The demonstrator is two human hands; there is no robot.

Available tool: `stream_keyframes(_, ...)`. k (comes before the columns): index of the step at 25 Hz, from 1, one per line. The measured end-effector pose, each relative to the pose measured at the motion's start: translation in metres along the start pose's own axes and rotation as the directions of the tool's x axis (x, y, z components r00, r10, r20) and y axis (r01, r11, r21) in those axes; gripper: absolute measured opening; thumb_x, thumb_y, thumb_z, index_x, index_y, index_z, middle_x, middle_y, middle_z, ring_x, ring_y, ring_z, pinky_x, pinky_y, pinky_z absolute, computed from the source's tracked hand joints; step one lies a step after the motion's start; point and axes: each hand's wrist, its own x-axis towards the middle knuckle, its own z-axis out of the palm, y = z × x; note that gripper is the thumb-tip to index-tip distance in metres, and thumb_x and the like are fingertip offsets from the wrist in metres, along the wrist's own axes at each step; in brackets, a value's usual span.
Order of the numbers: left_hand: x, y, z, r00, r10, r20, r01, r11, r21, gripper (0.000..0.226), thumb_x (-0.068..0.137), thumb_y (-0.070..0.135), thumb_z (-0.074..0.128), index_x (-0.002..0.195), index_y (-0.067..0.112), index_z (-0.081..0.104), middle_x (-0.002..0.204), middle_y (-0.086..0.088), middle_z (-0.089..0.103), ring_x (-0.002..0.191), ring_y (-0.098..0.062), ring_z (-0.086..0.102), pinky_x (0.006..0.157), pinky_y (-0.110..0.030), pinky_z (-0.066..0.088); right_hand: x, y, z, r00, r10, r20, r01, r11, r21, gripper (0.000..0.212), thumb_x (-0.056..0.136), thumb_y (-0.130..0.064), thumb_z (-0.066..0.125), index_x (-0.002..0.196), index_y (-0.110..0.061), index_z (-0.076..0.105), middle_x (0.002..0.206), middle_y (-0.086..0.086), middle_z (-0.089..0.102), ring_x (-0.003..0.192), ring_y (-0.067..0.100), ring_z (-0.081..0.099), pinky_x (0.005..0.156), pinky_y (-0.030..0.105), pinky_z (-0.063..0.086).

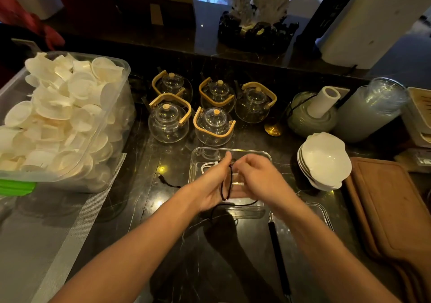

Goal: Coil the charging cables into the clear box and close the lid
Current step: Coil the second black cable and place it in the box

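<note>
A clear plastic box [265, 156] lies on the dark marble counter, partly hidden behind both hands. A white cable [206, 166] lies coiled inside it at the left. My left hand [213, 183] holds loops of a dark cable [227, 185] just above the box. Its loose end with the plug [163, 179] trails left across the counter. My right hand [258, 175] pinches the same dark cable near the top of the loops. The clear lid [325, 211] lies on the counter to the right of the box, half hidden under my right forearm.
Several glass teapots with bamboo handles [213, 126] stand right behind the box. A large tub of white shells [63, 120] fills the left. Stacked white bowls [324, 160] and a wooden board [391, 209] sit at the right; a black stick [278, 258] lies near the lid.
</note>
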Motion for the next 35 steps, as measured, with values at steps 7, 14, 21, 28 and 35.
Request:
stream_keyframes(7,-0.002,0.021,-0.001,0.982,0.185,-0.024,-0.178,0.890,-0.420,0.053,0.106,0.035,0.038,0.143,-0.003,0.046,0.058,-0.001,0.066,0.043,-0.005,0.062,0.035,-0.010,0.041,-0.036,0.057,0.015,0.976,0.068,0.207,-0.095,0.987,0.127,0.056,0.098,-0.058,0.054,0.058,-0.018,0.054,0.048,0.000,0.046,0.045,0.016,0.046,0.057,0.029,0.049)
stream_keyframes(14,-0.015,0.012,0.006,0.932,0.006,0.362,0.082,0.971,-0.226,0.059,0.105,0.048,0.034,0.132,0.003,0.061,0.046,0.003,0.053,0.024,-0.003,0.040,0.026,-0.010,0.025,0.010,0.070,-0.019,0.866,0.235,0.442,-0.487,0.598,0.637,0.054,0.061,-0.041,0.096,0.062,-0.019,0.047,0.048,-0.007,0.031,0.038,0.005,0.028,0.037,0.014,0.018)
stream_keyframes(21,-0.014,0.005,0.001,0.995,-0.100,-0.023,0.101,0.917,0.386,0.074,0.100,0.061,0.029,0.112,-0.003,0.063,0.089,-0.026,0.075,0.052,-0.018,0.070,0.039,-0.018,0.049,0.032,0.009,-0.030,0.917,0.286,0.278,-0.347,0.916,0.204,0.030,0.103,-0.028,0.050,0.083,-0.009,0.063,0.056,-0.004,0.042,0.042,0.006,0.032,0.038,0.017,0.028)
stream_keyframes(28,-0.004,0.014,-0.006,0.952,0.126,-0.279,-0.063,0.973,0.223,0.052,0.104,0.051,0.037,0.093,0.005,0.059,0.067,-0.011,0.069,0.063,-0.023,0.068,0.062,-0.029,0.055,-0.028,-0.009,0.021,0.994,0.009,0.110,-0.046,0.939,0.342,0.027,0.110,-0.019,0.040,0.110,0.002,0.057,0.069,0.010,0.064,0.043,0.014,0.052,0.044,0.029,0.052)
stream_keyframes(35,-0.007,0.035,-0.005,0.990,0.138,0.000,-0.132,0.942,-0.309,0.051,0.106,0.029,0.041,0.140,-0.008,0.041,0.056,-0.001,0.064,0.028,-0.003,0.041,0.028,-0.010,0.027,-0.033,0.047,0.027,0.945,0.214,0.246,-0.272,0.933,0.237,0.055,0.093,-0.064,0.058,0.059,-0.023,0.045,0.051,0.000,0.037,0.044,0.014,0.036,0.045,0.025,0.037)
